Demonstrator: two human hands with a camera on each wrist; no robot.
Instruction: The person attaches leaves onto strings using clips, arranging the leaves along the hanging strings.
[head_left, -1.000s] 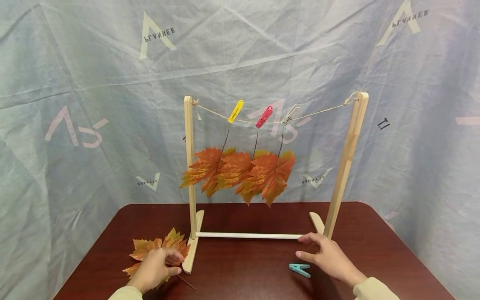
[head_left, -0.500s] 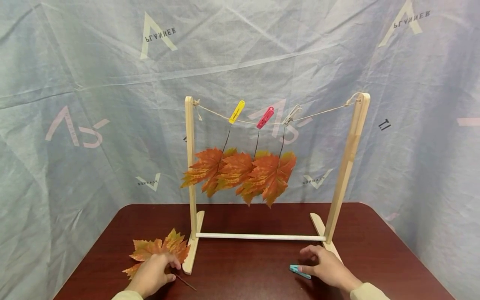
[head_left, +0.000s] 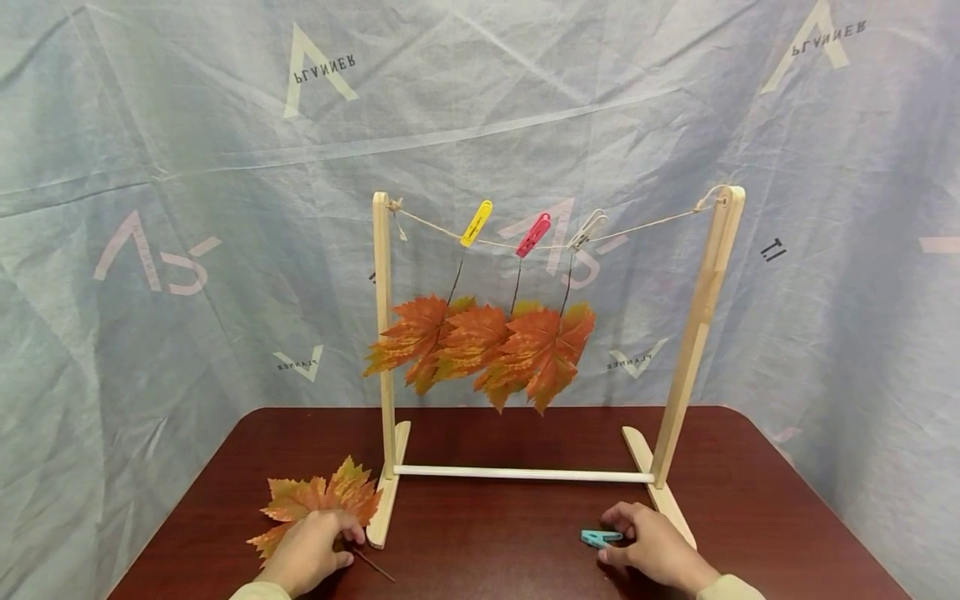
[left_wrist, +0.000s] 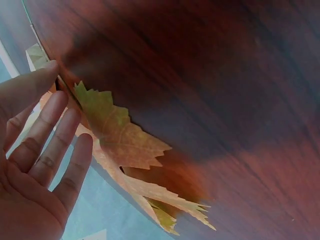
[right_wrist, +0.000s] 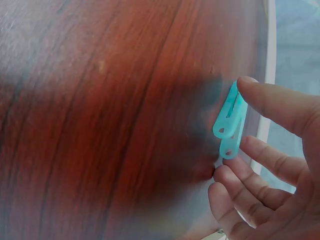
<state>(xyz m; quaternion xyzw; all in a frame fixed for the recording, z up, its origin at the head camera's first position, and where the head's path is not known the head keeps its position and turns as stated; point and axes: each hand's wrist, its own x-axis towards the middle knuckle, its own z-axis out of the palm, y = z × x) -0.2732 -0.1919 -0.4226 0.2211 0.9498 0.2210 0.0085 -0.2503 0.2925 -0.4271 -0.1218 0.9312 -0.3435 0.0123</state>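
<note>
My left hand (head_left: 311,550) lies at an orange-and-green artificial maple leaf (head_left: 307,500) on the table, thumb and forefinger pinching its thin brown stem. In the left wrist view the other fingers of that hand (left_wrist: 40,150) extend beside the leaf (left_wrist: 120,130). On the table's right, my right hand (head_left: 652,546) holds a light-blue clothespin (head_left: 598,538) between thumb and forefinger. From the right wrist, the clothespin (right_wrist: 230,120) shows with the thumb against one end; its far side is partly hidden.
A wooden frame (head_left: 693,333) with a white crossbar (head_left: 525,474) stands behind the hands. Across its top runs a twine line (head_left: 660,221). Yellow (head_left: 476,223), red (head_left: 533,235) and white (head_left: 587,230) clothespins hold several hanging maple leaves (head_left: 543,350).
The right hand has come down and left from near the frame's right post to the blue clothespin, which has turned slightly. The left thumb and forefinger have closed on the leaf stem.
</note>
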